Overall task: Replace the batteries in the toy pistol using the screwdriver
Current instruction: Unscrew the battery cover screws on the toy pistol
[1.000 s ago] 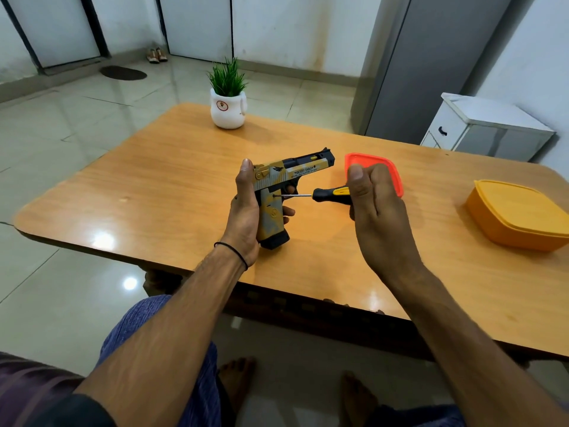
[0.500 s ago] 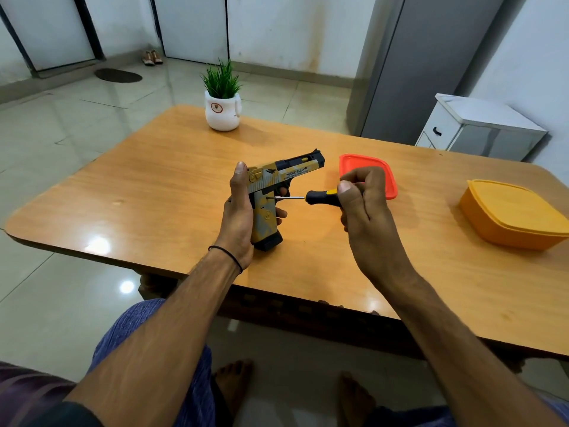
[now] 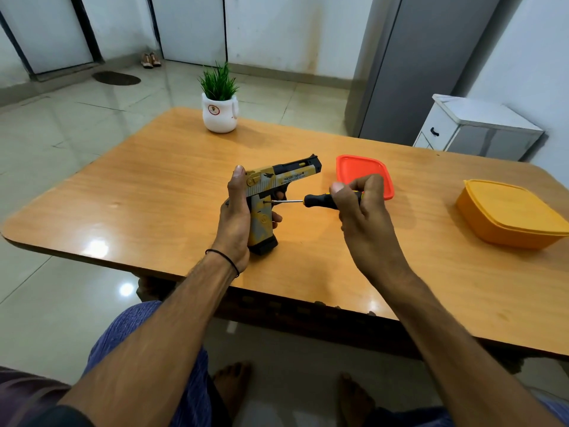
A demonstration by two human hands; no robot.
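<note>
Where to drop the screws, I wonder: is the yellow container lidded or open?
Lidded: the yellow container has its lid seated on the rim along every visible edge; its contents cannot be seen.

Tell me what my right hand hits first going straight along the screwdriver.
The toy pistol, at its grip, held by the left hand; the screwdriver tip in the right hand seems to touch it.

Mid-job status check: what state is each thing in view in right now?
toy pistol: upright, butt resting on the table, gripped by the left hand, no cover visibly off.
screwdriver: level, tip against the pistol's grip, held by the right hand.
left hand: wrapped round the grip.
right hand: fingers pinching the handle.
red lid: flat on the table, loose.
orange container: closed, lid on.
potted plant: upright.
</note>
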